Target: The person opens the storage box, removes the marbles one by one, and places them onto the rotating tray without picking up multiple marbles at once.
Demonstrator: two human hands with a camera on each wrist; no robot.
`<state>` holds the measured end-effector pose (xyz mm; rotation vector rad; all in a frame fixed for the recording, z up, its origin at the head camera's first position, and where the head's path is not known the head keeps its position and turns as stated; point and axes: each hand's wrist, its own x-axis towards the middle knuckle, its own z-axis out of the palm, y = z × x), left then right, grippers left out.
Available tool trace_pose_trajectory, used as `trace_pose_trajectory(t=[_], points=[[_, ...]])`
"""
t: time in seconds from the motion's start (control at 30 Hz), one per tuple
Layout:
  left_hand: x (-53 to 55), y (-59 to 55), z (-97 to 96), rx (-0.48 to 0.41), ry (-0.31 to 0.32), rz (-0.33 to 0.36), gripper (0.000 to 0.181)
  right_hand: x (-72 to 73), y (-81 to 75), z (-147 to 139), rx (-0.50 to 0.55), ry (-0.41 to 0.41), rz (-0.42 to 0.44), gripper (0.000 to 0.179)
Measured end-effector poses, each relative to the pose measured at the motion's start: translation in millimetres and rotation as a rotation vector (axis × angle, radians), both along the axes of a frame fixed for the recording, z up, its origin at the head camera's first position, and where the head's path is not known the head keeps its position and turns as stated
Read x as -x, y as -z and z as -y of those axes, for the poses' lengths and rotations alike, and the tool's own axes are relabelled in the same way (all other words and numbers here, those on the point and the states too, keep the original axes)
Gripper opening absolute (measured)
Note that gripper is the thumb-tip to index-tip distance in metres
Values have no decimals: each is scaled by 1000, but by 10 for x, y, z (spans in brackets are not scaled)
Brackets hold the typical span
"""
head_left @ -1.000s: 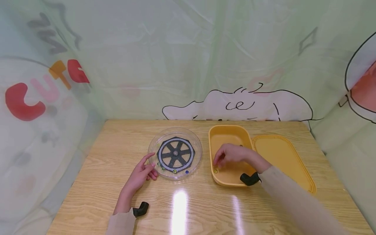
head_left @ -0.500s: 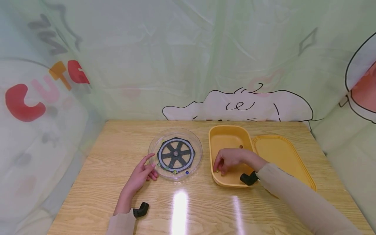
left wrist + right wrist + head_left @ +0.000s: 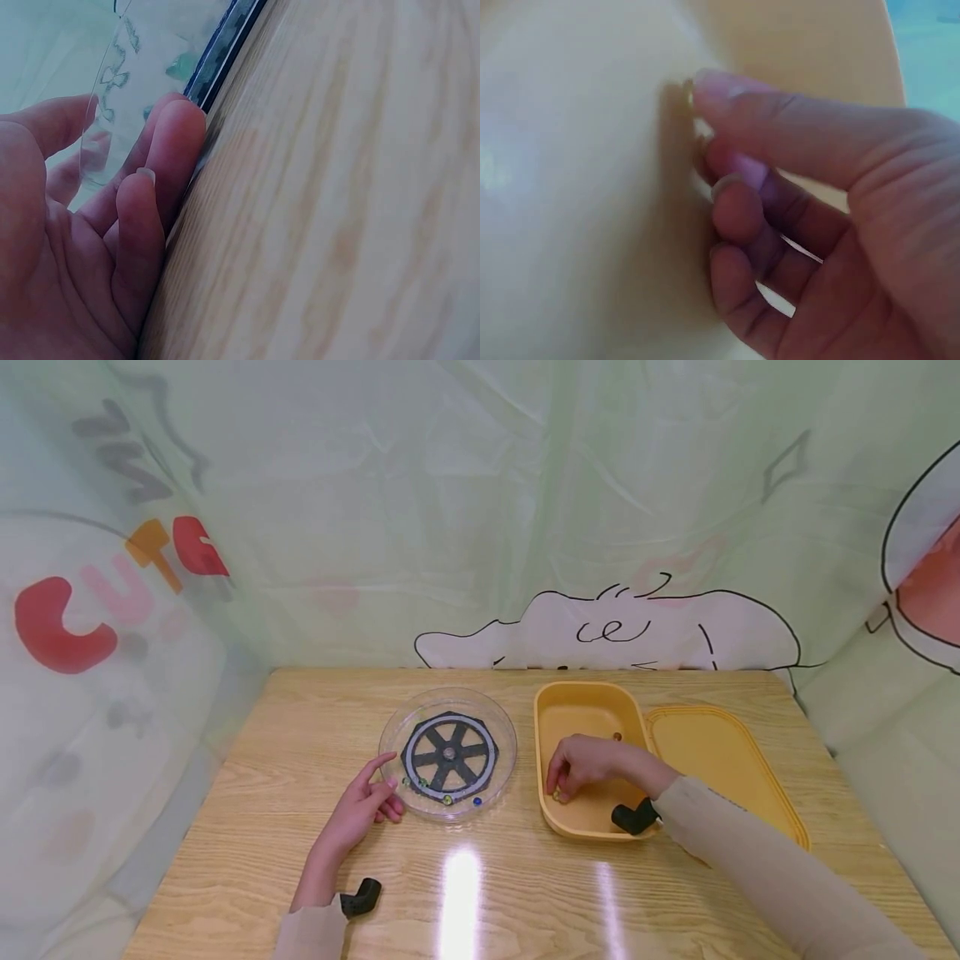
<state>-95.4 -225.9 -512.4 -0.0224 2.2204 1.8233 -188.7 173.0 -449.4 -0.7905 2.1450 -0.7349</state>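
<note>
My right hand [image 3: 581, 764] is inside the yellow box [image 3: 551, 822], low by its left wall. It pinches a small yellowish marble [image 3: 557, 795] at the fingertips; in the right wrist view the marble [image 3: 688, 97] shows blurred at the thumb tip, the other fingers curled. A brown marble [image 3: 617, 737] lies farther back in the box. My left hand [image 3: 362, 806] rests at the left edge of a round clear dish [image 3: 498, 710], its fingers relaxed and touching the side. Inside the dish are a dark spoked wheel shape [image 3: 448, 753], a blue marble [image 3: 477, 802] and several greenish marbles [image 3: 447, 800].
A yellow lid [image 3: 708, 743] lies flat to the right of the box, partly under the right forearm. The wooden table [image 3: 315, 710] ends at a printed curtain [image 3: 375, 527] behind. Each wrist wears a black device, such as the left wrist device [image 3: 362, 897].
My right hand has lowered toward the near left corner of the box and closed its fingertips on the yellowish marble. The brown marble has come into fuller view. The left hand stays still.
</note>
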Motion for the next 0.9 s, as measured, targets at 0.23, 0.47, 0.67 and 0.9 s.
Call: trace_pose_trajectory(t=[0.23,0.47,0.67,0.9], points=[[-1,-10,3,-7,1,1,47,23,-2,-11,25,-22,18,7],[-4,1,9,-7,8,4,46,17,-39,-30,44,-6,2,6],[-1,17,8,-13,19,1,48,-3,-143,-86,104,10,-68,8],[-1,0,9,-13,14,-8,48,5,-267,-94,178,100,-173,11]])
